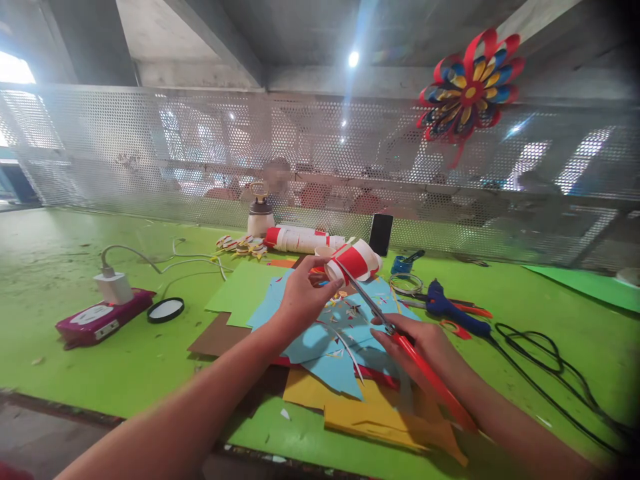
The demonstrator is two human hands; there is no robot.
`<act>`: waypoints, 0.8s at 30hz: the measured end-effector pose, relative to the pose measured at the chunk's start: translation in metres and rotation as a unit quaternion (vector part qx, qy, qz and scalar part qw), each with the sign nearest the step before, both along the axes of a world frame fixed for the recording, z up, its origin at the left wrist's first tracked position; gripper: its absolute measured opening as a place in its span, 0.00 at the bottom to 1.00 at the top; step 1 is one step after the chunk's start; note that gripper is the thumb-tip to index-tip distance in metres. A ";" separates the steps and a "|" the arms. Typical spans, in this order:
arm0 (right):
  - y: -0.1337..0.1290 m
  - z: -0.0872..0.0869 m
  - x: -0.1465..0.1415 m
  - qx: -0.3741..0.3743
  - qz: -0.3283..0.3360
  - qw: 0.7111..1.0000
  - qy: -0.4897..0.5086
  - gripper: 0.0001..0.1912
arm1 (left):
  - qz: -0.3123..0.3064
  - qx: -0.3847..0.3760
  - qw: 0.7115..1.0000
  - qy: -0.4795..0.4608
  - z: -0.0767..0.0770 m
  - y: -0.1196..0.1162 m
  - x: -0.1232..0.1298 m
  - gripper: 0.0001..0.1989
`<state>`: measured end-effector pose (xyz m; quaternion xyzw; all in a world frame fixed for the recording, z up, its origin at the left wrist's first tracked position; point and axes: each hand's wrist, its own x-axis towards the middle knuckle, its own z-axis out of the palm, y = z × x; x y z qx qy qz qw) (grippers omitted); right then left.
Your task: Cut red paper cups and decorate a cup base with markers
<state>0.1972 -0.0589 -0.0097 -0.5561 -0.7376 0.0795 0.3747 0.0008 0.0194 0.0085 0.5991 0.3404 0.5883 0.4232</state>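
My left hand (309,288) is closed on a white paper cup (356,260) with a red band, tipped on its side above the papers. In my right hand (425,340) is a pair of scissors (407,347) with red handles. Its blades reach up to the cup's rim, and I cannot tell whether they pass through the paper. Below both hands lie light blue paper sheets (320,347), strewn with small cut scraps. Yellow paper (385,427) sticks out at the front, and green paper (237,290) at the left.
To the left stand a purple power strip (107,320) with a charger and a round black-rimmed lid (165,310). Stacked cups (305,239), a bottle (261,217) and a phone (381,233) are at the back. A blue glue gun (455,310) trails its cord rightward. A paper flower (471,93) hangs above.
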 end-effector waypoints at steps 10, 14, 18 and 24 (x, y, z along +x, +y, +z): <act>0.008 -0.009 0.006 -0.005 0.009 1.000 -0.021 0.19 | 0.012 0.011 1.000 -0.002 -0.003 0.004 0.002 0.18; 0.009 -0.009 0.008 -0.013 0.009 0.999 -0.028 0.20 | 0.013 0.015 1.000 0.011 -0.006 0.004 0.002 0.19; 0.009 -0.007 0.008 -0.022 0.013 0.999 -0.040 0.19 | 0.013 0.022 1.000 0.013 -0.006 0.003 0.001 0.19; 0.009 -0.003 0.008 -0.023 0.034 0.998 -0.046 0.19 | 0.030 0.032 0.998 0.035 -0.006 0.003 0.002 0.19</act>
